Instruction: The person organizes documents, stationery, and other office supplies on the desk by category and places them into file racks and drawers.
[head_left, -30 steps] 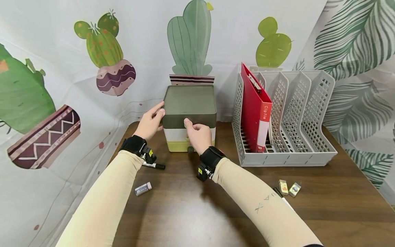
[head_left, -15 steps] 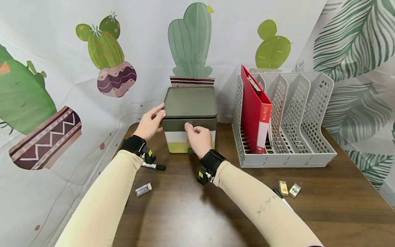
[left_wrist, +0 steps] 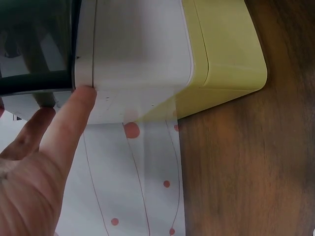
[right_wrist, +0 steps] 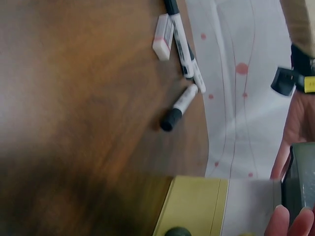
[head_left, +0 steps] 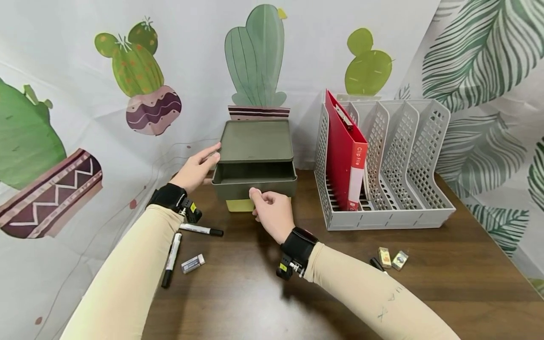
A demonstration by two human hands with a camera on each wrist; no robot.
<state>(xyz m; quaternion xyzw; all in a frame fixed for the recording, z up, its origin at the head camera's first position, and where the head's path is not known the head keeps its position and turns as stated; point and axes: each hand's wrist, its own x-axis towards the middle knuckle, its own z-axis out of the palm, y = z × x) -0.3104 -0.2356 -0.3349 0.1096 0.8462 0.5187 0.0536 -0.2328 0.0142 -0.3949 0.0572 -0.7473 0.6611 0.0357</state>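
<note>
A small three-tier drawer box [head_left: 257, 139] has a dark green top, a white middle and a yellow base. Its green top drawer [head_left: 231, 190] stands partly out, with its dark inside visible at the front. My right hand [head_left: 274, 212] pinches the knob on that drawer's front; the knob is hidden by the fingers. Straight fingers of my left hand [head_left: 193, 171] rest against the box's left side. In the left wrist view, one fingertip [left_wrist: 86, 96] touches the white side wall. A dark round knob [right_wrist: 178, 231] shows on the yellow bottom drawer.
A grey file rack [head_left: 391, 219] with a red clip file [head_left: 346, 151] stands to the right. Markers [head_left: 201, 230] and a blue-and-white eraser [head_left: 193, 263] lie left of centre. Two small erasers [head_left: 384, 258] and another marker lie near my right forearm. A patterned cloth hangs behind.
The green top drawer has slid out toward me from closed, with my right hand moving along with it. My left hand stays at the box's side.
</note>
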